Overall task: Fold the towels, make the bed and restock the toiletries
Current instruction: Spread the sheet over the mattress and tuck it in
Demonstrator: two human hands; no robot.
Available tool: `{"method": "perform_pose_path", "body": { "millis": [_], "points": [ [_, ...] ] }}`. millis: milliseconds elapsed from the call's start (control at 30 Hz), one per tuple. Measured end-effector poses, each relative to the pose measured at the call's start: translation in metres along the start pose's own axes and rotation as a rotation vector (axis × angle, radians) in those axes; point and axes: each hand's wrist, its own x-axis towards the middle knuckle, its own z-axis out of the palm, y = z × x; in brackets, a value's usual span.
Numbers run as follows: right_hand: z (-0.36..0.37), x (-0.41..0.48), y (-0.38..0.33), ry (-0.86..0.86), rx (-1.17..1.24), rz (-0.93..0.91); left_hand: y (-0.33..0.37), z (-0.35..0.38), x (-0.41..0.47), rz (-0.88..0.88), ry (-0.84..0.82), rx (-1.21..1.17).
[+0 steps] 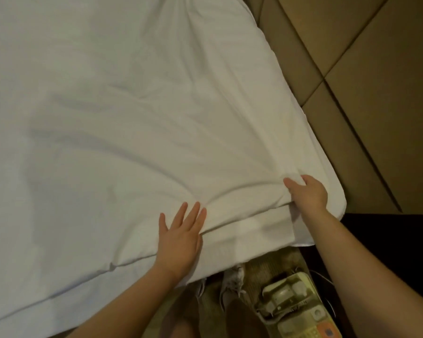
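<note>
Making the bed now: the left hand (181, 237) lies flat, fingers straight, pressing the white duvet (122, 118) at its near edge, while the right hand (308, 193) grips a bunched fold near the corner. Next, probably, comes a firm pull to smooth those creases.

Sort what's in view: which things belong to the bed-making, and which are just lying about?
Job in hand: white bed cover; left hand, flat on it; right hand, gripping a bunch of it near the corner.
Lying about: telephone; white shoe on the floor; padded brown panels beside the bed.
</note>
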Motion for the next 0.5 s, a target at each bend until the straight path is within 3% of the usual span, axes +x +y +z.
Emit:
{"method": "perform_pose_path", "body": {
  "millis": [167,333,500],
  "points": [
    [-0.009,0.003,-0.016,-0.11,0.113,0.137,0.006,0.004,-0.013,-0.04,-0.135,-0.099],
    [-0.006,-0.001,-0.038,-0.155,-0.136,0.069,0.004,-0.023,-0.012,-0.108,-0.191,-0.301],
    [-0.01,-0.004,-0.026,-0.088,-0.404,0.074,-0.017,-0.054,0.0,-0.125,-0.164,-0.396]
  ]
}}
